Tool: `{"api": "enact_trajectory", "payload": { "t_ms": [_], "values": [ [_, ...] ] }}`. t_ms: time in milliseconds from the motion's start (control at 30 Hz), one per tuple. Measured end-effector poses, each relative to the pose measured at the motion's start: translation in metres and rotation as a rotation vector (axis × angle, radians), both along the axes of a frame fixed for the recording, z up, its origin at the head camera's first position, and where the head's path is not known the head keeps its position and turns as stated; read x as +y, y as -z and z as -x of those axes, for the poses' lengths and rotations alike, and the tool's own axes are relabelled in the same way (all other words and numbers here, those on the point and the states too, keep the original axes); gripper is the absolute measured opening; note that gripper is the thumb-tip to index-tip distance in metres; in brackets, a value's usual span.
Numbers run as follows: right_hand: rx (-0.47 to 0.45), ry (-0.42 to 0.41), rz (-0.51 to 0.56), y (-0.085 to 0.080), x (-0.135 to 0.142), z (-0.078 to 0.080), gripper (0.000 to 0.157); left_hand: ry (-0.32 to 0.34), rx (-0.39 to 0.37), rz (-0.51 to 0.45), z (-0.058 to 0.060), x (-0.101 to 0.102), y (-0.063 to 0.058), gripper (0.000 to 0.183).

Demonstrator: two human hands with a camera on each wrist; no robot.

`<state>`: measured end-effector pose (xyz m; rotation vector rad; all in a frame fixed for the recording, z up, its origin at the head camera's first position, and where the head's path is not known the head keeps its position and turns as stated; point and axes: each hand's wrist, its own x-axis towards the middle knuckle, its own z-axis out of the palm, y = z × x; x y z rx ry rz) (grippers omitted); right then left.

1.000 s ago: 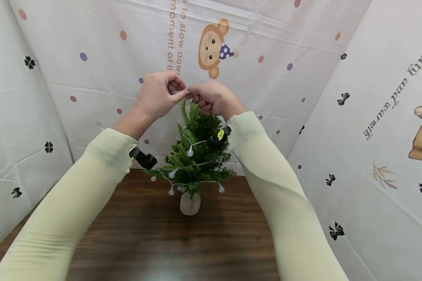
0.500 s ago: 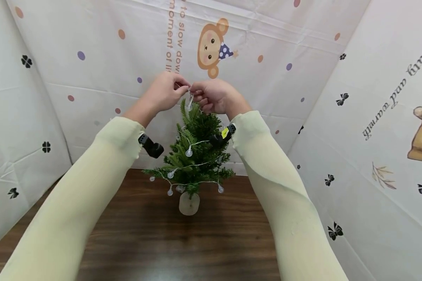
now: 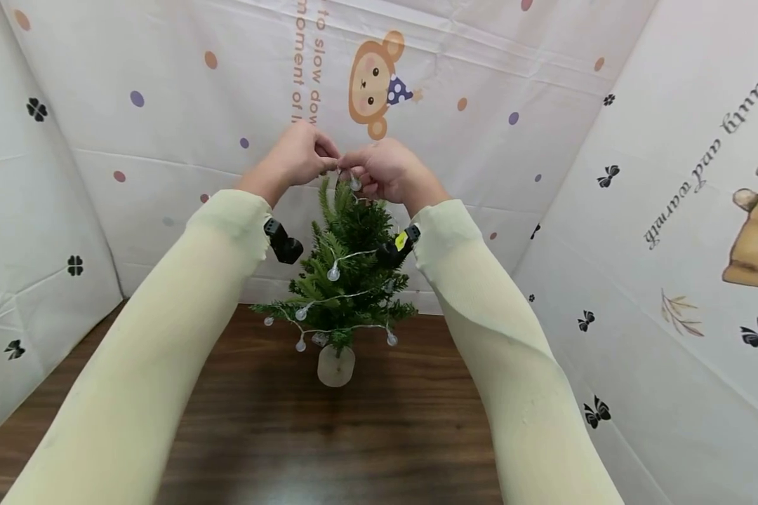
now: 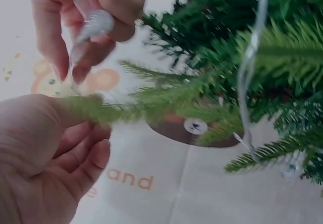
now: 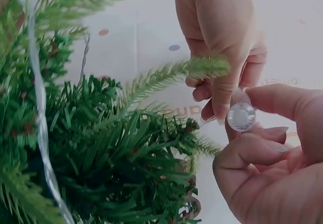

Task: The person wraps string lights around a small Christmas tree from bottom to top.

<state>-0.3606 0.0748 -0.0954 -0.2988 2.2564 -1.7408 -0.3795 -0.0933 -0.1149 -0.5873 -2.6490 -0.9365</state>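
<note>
A small artificial Christmas tree (image 3: pixel 360 245) stands upright, with a string of lights (image 3: pixel 341 298) wound round its branches. At its tip, my left hand (image 3: pixel 298 154) and my right hand (image 3: pixel 388 170) meet fingertip to fingertip and pinch the light string's thin wire. A clear round bulb (image 5: pixel 241 117) sits in front of my right hand's fingers, seen also in the head view. In the left wrist view, a branch tip (image 4: pixel 136 105) crosses my left thumb and partly hides the pinch. How the wire runs between the fingertips is too small to tell.
The tree's pale round base (image 3: pixel 336 367) rests on a dark wooden table (image 3: pixel 328 435). White printed cloth (image 3: pixel 467 161) hangs close behind the tree, with more at both sides. A black camera (image 3: pixel 283 242) is strapped to my left wrist, another (image 3: pixel 396 247) to my right.
The bulb, hidden at first, came into sight between my hands and now lies further right, against the right fingers. My left wrist has shifted up and to the right; the right hand stays nearly in place.
</note>
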Motion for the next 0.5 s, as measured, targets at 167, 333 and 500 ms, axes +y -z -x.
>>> {"api": "enact_trajectory", "payload": {
  "t_ms": [167,333,500],
  "values": [
    [0.080,0.069,-0.153,0.000,0.001,0.000,0.016,-0.044,0.023,-0.033,0.006,0.003,0.004,0.020],
    [0.143,0.098,-0.272,0.000,0.010,-0.002,0.022,0.002,0.060,-0.027,0.005,0.004,0.005,0.019],
    [0.181,0.116,-0.430,0.002,0.024,-0.004,0.013,0.121,0.131,0.060,0.004,0.002,0.004,0.013]
  ]
}}
